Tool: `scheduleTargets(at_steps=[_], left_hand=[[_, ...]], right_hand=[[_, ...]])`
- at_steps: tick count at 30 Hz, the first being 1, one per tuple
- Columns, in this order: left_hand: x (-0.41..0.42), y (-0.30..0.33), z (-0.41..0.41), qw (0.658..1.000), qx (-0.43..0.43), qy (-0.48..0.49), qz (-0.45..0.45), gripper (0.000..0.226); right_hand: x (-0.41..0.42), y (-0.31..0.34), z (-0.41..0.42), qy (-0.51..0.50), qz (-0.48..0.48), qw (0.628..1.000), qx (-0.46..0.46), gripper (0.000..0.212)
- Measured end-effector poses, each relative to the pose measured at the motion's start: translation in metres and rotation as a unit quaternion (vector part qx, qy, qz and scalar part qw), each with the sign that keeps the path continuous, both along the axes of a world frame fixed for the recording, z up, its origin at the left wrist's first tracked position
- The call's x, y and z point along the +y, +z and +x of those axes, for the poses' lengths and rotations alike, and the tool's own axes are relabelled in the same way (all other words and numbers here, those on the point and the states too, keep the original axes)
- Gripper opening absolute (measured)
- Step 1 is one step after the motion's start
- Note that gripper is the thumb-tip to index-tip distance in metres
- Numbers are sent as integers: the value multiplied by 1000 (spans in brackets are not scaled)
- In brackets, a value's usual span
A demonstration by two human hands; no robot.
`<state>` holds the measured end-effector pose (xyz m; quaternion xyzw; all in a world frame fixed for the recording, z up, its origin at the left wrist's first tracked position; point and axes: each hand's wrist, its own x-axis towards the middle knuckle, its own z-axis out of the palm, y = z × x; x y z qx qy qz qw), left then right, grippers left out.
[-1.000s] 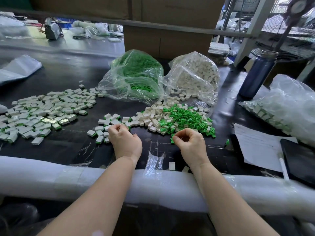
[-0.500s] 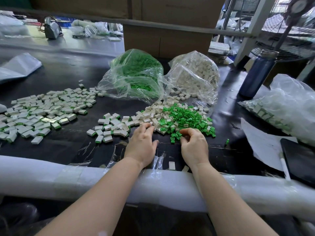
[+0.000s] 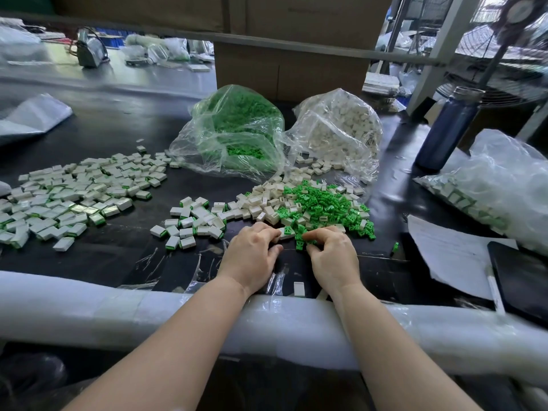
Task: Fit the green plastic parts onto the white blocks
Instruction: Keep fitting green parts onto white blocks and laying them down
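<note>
Nearest the person, a white foam-wrapped rail [image 3: 148, 310] edges the black worktop [image 3: 118, 256], and both forearms cross it. Just beyond the rail, the left hand [image 3: 252, 256] curls its fingers round a white block [image 3: 286, 232] at the near edge of the mixed heap. Beside it the right hand [image 3: 333, 256] pinches among the green plastic parts [image 3: 320, 203] of that heap. Left of the heap lie fitted blocks [image 3: 74, 197]. Behind the heap stand a bag of green parts [image 3: 237, 129] and a bag of white blocks [image 3: 341, 129].
</note>
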<state>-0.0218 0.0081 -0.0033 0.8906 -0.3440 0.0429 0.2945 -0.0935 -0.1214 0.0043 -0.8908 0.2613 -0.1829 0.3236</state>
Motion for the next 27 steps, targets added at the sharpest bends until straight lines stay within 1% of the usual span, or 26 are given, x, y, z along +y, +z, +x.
scheduleTargets(at_steps=[3,5,8,13,18,20,24,27], left_hand=[[0,2,-2,999,5,0,-40,26],[0,2,-2,998,11,6,-56,26],[0,1,-2,999,13,10,-44,29],[0,2,-2,999,17,21,-32,24],[2,5,-4,999,36,9,-31,15],[3,7,-5,998,46,7,-41,17],[3,10,-6,995,80,-16,-54,33],[4,10,-6,992,101,-24,-73,29]], right_hand=[[1,1,-1,0,1,1000,-3,15],[1,1,-2,2,-7,1000,1,13],[1,1,-1,4,-17,1000,12,14],[2,0,1,3,-53,998,39,16],[3,-1,1,14,-63,998,22,9],[3,-2,1,26,-59,998,5,10],[2,-3,2,31,-58,998,0,20],[1,-3,1,35,-54,998,-18,13]])
